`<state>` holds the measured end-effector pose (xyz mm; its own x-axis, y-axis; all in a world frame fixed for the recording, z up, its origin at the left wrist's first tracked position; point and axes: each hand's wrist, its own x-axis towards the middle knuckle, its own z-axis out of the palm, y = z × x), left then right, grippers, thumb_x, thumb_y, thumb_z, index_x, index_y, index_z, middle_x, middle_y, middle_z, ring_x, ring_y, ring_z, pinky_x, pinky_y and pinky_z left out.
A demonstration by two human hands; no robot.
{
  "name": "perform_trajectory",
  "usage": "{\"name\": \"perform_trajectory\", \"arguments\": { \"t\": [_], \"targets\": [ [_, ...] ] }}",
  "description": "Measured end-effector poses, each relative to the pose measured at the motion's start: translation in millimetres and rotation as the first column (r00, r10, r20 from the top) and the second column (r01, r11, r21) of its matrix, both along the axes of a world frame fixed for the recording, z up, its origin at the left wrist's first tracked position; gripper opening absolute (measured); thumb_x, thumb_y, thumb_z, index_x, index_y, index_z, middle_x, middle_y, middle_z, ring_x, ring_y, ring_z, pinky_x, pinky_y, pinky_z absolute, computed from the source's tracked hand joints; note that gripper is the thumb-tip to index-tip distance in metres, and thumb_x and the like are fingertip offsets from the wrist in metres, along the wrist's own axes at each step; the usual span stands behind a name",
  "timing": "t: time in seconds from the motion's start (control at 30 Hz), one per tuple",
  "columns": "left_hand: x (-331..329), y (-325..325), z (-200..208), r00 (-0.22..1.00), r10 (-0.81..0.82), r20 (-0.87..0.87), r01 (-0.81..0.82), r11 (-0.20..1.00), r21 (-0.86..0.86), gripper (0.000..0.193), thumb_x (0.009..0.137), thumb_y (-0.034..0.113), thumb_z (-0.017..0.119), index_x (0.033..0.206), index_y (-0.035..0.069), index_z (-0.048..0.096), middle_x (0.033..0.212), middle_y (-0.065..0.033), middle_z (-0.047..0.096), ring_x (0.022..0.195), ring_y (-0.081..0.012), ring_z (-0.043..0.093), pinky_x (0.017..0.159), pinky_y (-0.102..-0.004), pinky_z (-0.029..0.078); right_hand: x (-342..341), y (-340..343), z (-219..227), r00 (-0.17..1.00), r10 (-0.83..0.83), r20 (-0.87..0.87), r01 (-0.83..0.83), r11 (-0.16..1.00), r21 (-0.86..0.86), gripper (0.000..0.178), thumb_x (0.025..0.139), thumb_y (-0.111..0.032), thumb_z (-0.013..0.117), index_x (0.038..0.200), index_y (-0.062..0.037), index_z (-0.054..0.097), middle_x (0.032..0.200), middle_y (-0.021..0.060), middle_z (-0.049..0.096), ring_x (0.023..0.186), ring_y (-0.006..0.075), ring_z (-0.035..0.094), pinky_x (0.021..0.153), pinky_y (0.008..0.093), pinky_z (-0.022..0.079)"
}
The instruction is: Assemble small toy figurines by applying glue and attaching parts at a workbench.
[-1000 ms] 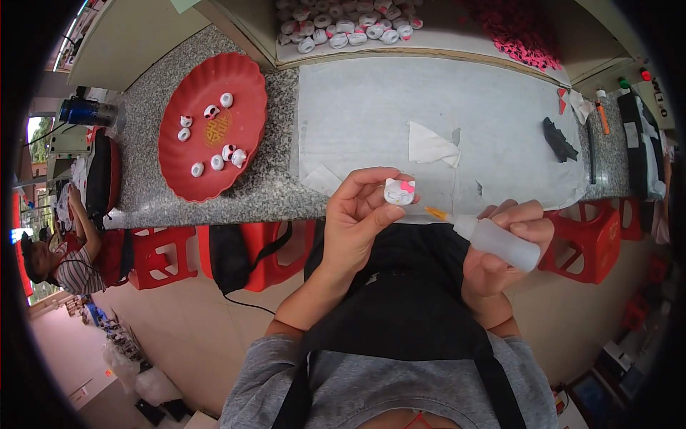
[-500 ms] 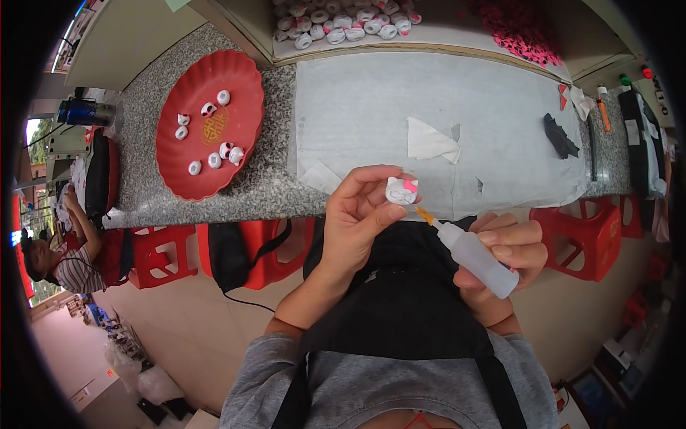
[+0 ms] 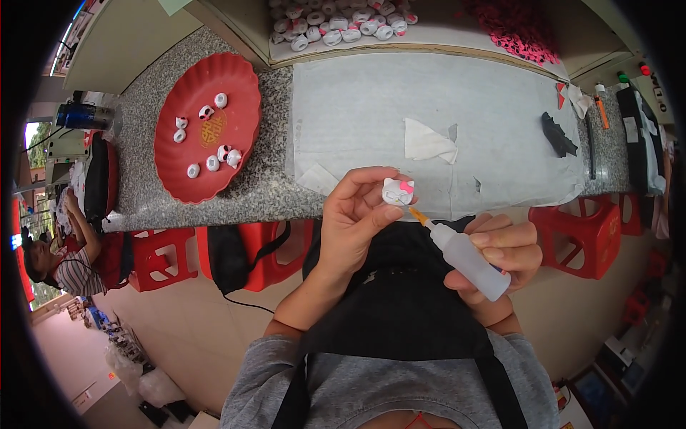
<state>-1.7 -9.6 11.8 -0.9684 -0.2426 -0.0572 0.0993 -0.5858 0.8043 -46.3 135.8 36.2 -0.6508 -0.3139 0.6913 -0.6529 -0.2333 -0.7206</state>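
Between the thumb and fingers of my left hand (image 3: 357,214) is a small white cat-head figurine (image 3: 396,191) with a pink bow, its face turned toward me. My right hand (image 3: 504,250) is closed around a translucent squeeze bottle (image 3: 471,263), tilted so that its orange-tan nozzle tip (image 3: 419,216) points up and left. That tip is just below and right of the figurine, close to it; whether they touch I cannot tell. Both hands are over my black apron (image 3: 386,307), at the near edge of the worktop.
A red scalloped tray (image 3: 168,129) with several small white heads is at left. Many white heads (image 3: 343,28) and pink pieces (image 3: 514,32) fill the shelf behind. White paper (image 3: 357,107) covers the worktop, bearing a tissue (image 3: 429,141) and black scrap (image 3: 557,134). Another person (image 3: 71,264) sits far left.
The bottle and my right hand have shifted slightly left. The figurine has moved a little left too, still pinched in my left hand. The whole view has drifted slightly.
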Motion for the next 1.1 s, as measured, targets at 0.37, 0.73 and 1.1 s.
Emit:
{"name": "perform_trajectory", "arguments": {
  "t": [0.37,0.73,1.1],
  "targets": [
    [-0.5,0.3,-3.0,1.0,0.007,-0.003,-0.007,1.0,0.001,0.037,0.067,0.004,0.059,0.1,0.001,0.043,0.092,-0.0139,0.052,0.083,-0.0212,0.052,0.077,-0.0326,0.04,-1.0,2.4,2.5,1.0,0.018,-0.002,-0.018,0.999,0.03,0.04,0.059,-0.016,0.071,0.084,-0.0078,0.04,0.08,0.0055,0.044,0.055,0.0108,0.043,0.047,0.0208,0.038],
    [0.5,-0.5,-3.8,1.0,-0.004,0.002,0.004,1.0,0.004,0.037,0.067,0.003,0.059,0.1,0.001,0.043,0.092,-0.0138,0.052,0.083,-0.0213,0.052,0.077,-0.0329,0.04,-3.0,3.9,3.0,0.999,-0.007,-0.037,0.008,1.0,0.025,0.04,0.061,-0.016,0.07,0.086,-0.0071,0.04,0.079,0.0057,0.043,0.055,0.0112,0.043,0.047,0.0213,0.037],
    [1.6,0.8,-5.0,1.0,-0.015,0.005,0.015,1.0,0.003,0.036,0.067,0.002,0.058,0.099,-0.001,0.043,0.093,-0.0147,0.051,0.084,-0.0204,0.052,0.078,-0.0321,0.041,-0.6,2.7,-0.4,0.998,-0.045,-0.054,0.044,0.999,-0.01,0.039,0.061,-0.016,0.07,0.085,-0.0063,0.04,0.079,0.0057,0.043,0.055,0.0113,0.042,0.046,0.0212,0.037]
  ]
}}
